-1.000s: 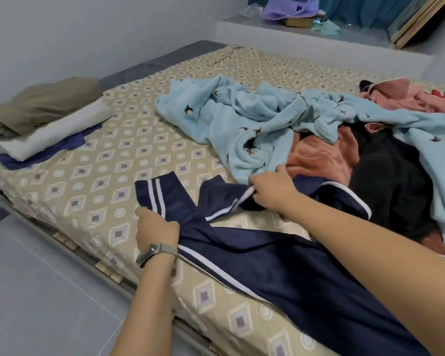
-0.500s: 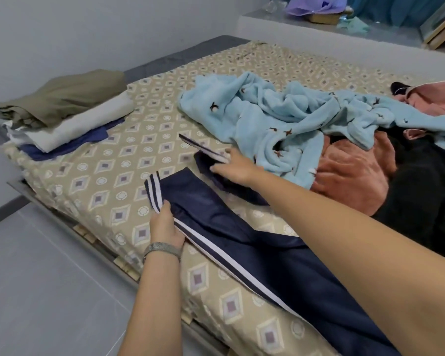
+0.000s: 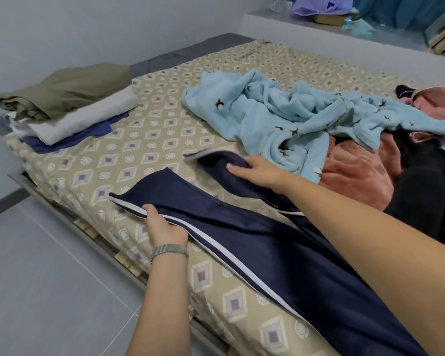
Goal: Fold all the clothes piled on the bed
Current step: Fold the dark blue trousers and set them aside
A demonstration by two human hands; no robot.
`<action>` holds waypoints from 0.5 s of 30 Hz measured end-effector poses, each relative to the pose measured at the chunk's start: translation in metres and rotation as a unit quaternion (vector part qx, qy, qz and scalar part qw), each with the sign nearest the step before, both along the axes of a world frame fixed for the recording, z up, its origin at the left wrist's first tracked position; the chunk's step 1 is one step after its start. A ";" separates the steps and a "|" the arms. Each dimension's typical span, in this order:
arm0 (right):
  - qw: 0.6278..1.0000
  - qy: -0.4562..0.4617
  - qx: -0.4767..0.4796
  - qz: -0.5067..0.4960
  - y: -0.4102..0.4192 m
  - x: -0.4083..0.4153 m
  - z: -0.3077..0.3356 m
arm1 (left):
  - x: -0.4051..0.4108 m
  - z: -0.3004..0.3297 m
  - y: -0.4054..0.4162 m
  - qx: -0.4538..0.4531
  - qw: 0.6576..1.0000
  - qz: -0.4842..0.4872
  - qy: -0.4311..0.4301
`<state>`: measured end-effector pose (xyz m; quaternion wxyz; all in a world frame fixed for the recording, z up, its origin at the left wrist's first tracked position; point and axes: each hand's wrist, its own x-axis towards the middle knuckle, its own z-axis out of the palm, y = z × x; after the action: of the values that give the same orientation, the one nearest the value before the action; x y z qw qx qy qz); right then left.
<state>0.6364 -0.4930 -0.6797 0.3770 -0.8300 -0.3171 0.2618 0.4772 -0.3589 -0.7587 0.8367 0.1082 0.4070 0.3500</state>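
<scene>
Navy trousers with white side stripes (image 3: 254,242) lie stretched along the near edge of the patterned bed (image 3: 149,140). My left hand (image 3: 162,224) grips the near leg by its striped hem edge. My right hand (image 3: 257,170) holds the far leg, fingers curled into the cloth near its cuff. Behind my right hand lies the unfolded pile: a light blue fleece garment (image 3: 272,116), an orange-brown one (image 3: 357,176), a black one (image 3: 427,191) and a pink one (image 3: 437,104).
A stack of folded clothes sits at the bed's left corner: olive (image 3: 70,88) on top, white (image 3: 88,114), navy (image 3: 70,140) below. Grey floor (image 3: 36,278) runs along the bed's near side. A ledge (image 3: 319,24) with purple cloth stands behind the bed.
Both hands have drawn the two trouser legs out to the left, straighter along the bed. My right hand moved away from the blue fleece with the far leg.
</scene>
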 end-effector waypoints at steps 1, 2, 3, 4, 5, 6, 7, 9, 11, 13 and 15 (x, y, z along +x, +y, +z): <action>0.995 0.067 0.064 -0.029 0.003 0.001 0.002 | -0.001 -0.001 0.001 0.004 1.000 0.006 -0.003; 0.988 0.113 0.092 -0.042 0.004 0.003 0.000 | 0.000 -0.003 0.002 0.008 1.000 0.008 0.002; 0.989 0.122 0.073 -0.037 0.004 0.005 -0.004 | 0.000 -0.005 0.002 0.017 1.000 0.009 0.020; 0.995 0.096 0.012 -0.026 0.004 0.006 -0.011 | 0.001 -0.007 0.002 0.031 0.999 0.014 0.042; 0.997 0.021 -0.074 -0.008 0.002 0.008 -0.020 | 0.003 -0.008 0.002 0.052 0.996 0.019 0.063; 0.986 -0.074 -0.151 0.001 -0.002 0.009 -0.030 | 0.004 -0.008 0.000 0.080 0.993 0.021 0.081; 0.970 -0.159 -0.184 0.000 -0.005 0.009 -0.039 | 0.005 -0.008 -0.002 0.107 0.989 0.017 0.098; 0.962 -0.229 -0.144 -0.022 -0.013 0.002 -0.049 | 0.006 -0.007 -0.004 0.140 0.982 -0.004 0.127; 0.954 -0.290 -0.075 -0.022 -0.025 -0.011 -0.049 | 0.005 -0.007 -0.002 0.136 0.979 -0.022 0.148; 0.940 -0.342 -0.003 0.005 -0.041 -0.029 -0.047 | 0.002 -0.010 0.001 0.115 0.978 -0.038 0.171; 0.952 -0.305 0.014 0.038 -0.064 -0.057 -0.047 | -0.004 -0.009 0.001 0.113 0.977 -0.064 0.172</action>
<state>0.5796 -0.5571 -0.7266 0.2640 -0.8522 -0.4517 0.0060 0.4730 -0.3580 -0.7675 0.7574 0.2861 0.4950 0.3154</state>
